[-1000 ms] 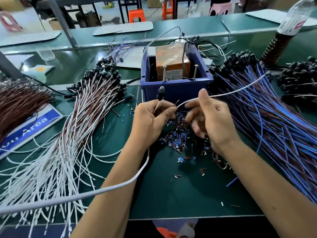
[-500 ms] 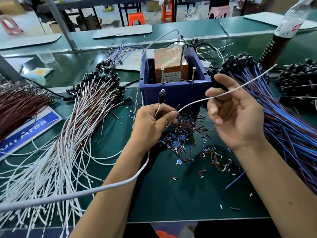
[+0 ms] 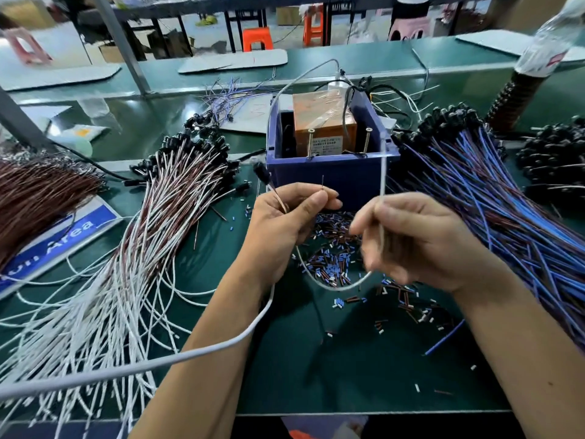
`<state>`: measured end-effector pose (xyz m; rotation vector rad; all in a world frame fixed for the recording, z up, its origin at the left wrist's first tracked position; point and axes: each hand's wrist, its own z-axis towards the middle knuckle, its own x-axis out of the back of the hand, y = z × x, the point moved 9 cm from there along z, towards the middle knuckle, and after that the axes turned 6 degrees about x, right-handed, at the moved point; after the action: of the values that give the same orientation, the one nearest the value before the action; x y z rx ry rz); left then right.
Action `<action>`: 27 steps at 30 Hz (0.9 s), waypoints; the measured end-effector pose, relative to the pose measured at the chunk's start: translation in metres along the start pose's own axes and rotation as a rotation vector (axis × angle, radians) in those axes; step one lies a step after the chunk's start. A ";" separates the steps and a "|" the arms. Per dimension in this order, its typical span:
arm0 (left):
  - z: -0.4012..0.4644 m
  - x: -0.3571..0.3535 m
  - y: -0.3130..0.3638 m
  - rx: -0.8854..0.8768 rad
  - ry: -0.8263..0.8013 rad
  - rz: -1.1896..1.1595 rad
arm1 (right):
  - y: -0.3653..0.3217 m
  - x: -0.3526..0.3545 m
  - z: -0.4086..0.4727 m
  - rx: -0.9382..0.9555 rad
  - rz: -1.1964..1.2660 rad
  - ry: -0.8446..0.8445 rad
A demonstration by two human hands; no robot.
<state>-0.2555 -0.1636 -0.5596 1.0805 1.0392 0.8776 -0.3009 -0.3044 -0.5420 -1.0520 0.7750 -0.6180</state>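
Note:
My left hand point(image 3: 285, 220) pinches a thin wire lead whose black connector point(image 3: 262, 173) sticks up at the hand's left; a short dark wire tip pokes up above the thumb. My right hand point(image 3: 414, 242) grips the white wire point(image 3: 383, 172), which stands nearly upright above the fist and loops below in a curve point(image 3: 335, 287) back toward my left hand. Both hands hover just in front of the blue box point(image 3: 332, 175) holding an orange transformer-like block point(image 3: 323, 122). The right hand is motion-blurred.
A fan of white and brown leads point(image 3: 152, 248) lies left, blue and purple leads point(image 3: 493, 223) right, brown wires point(image 3: 34, 198) far left. Cut insulation bits point(image 3: 332, 255) litter the green mat. A thick grey cable point(image 3: 190, 356) crosses under my left forearm. A bottle point(image 3: 544, 55) stands back right.
My right hand has closed on the white wire and swung in toward the left hand, so the wire now stands upright and loops below. The left hand has barely moved.

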 end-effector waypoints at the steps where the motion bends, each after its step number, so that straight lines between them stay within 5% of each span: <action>1: -0.001 -0.004 -0.002 0.024 -0.027 -0.021 | 0.010 -0.001 0.001 -0.067 -0.076 0.012; 7: -0.003 -0.020 -0.008 0.108 -0.155 -0.108 | 0.032 0.004 0.006 -0.185 -0.320 0.172; 13: -0.004 -0.023 -0.007 0.114 -0.160 -0.057 | 0.037 -0.001 0.003 -0.237 -0.304 0.083; 16: -0.001 -0.016 -0.013 0.179 -0.150 -0.093 | 0.028 0.004 0.003 -0.201 -0.259 0.118; 21: -0.011 -0.034 -0.021 0.290 -0.416 -0.075 | 0.012 0.033 0.003 -0.046 -0.189 0.430; 27: -0.012 -0.038 -0.024 0.324 -0.440 -0.067 | 0.005 0.036 0.002 0.031 -0.258 0.479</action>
<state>-0.2767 -0.2020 -0.5755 1.4242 0.8530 0.3932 -0.2777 -0.3298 -0.5552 -0.9941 1.0469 -1.1255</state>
